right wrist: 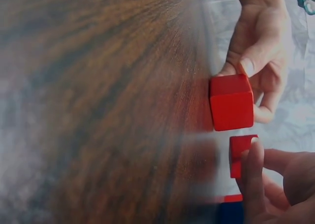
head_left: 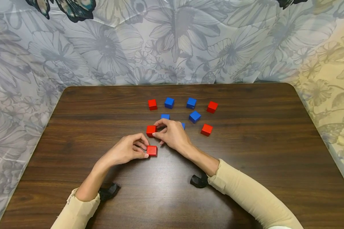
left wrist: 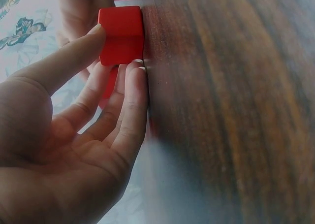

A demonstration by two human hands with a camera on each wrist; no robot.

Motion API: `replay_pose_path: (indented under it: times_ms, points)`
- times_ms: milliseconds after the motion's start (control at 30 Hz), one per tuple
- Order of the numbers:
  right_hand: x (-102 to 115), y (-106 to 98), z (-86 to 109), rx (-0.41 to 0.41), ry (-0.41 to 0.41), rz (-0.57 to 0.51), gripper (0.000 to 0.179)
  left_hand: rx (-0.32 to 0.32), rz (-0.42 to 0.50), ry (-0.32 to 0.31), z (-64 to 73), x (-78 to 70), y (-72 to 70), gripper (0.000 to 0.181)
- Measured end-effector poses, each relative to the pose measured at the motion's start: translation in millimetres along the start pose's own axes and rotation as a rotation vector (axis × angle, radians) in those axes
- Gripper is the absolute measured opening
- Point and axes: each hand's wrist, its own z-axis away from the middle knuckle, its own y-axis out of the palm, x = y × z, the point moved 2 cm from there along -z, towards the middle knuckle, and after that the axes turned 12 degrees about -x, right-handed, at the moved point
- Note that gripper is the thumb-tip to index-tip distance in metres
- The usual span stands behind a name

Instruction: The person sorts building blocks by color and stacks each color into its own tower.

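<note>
In the head view my left hand (head_left: 129,149) pinches the near red cube (head_left: 152,151) between thumb and fingers, at its left side. The left wrist view shows the thumb on one face of this red cube (left wrist: 122,36) and fingertips at another. Just beyond it, my right hand (head_left: 173,135) grips a second red cube (head_left: 150,131) from the right. That second red cube (right wrist: 237,155) is partly covered by the fingers in the right wrist view. Both cubes are at the tabletop, one behind the other with a small gap.
Beyond the hands, blue cubes (head_left: 194,117) and red cubes (head_left: 206,129) lie spread over the brown wooden table (head_left: 261,133). One blue cube (head_left: 183,126) is mostly hidden behind the right hand, another blue cube (head_left: 165,116) partly. Floral cloth (head_left: 177,41) hangs behind the table.
</note>
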Motion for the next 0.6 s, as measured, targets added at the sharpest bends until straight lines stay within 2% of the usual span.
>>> replay_pose_path:
  times_ms: [300, 600]
  points:
    - [4, -6, 4.5, 0.004, 0.006, -0.085, 0.027, -0.001, -0.002, 0.027, 0.3, 1.7, -1.0, 0.029]
    - [5, -13, 8.1, -0.005, -0.032, -0.092, 0.027, 0.002, -0.005, 0.024, -0.1, 0.2, -0.8, 0.030]
